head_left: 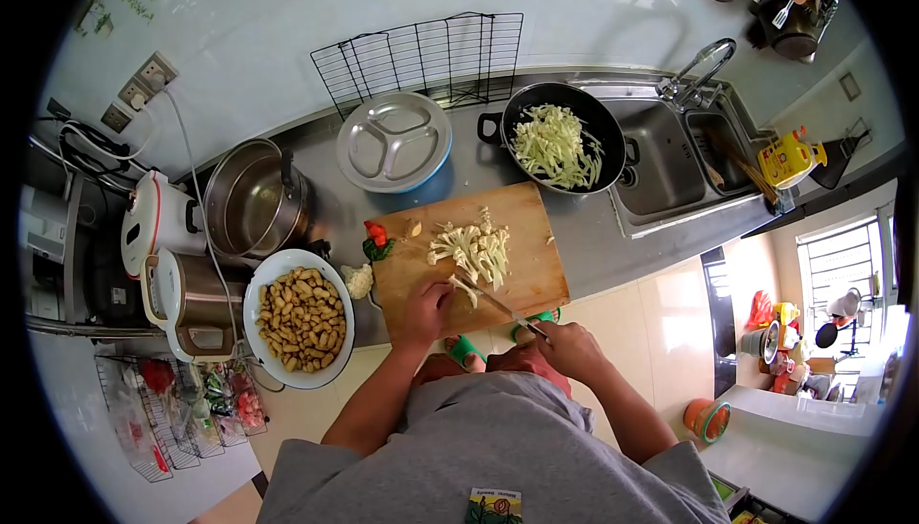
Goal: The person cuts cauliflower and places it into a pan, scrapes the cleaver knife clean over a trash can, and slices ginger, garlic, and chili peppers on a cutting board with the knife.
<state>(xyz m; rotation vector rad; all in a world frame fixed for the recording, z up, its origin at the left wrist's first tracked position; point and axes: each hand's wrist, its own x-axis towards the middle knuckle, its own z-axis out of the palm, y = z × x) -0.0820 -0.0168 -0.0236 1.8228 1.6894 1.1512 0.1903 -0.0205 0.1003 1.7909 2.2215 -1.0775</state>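
A wooden cutting board lies on the counter with a heap of cut cauliflower on it. My right hand is wrapped round the handle of a knife, whose blade points up and left across the board. Near the blade's tip, my left hand has its fingers curled at a pale cauliflower piece close to the board's front edge. Red and green peppers and a small piece of ginger or garlic rest at the board's upper left.
A black pan of pale shredded vegetable stands beside the sink. Left of the board are a cauliflower chunk, a bowl of peanuts, a steel pot and a lidded blue container.
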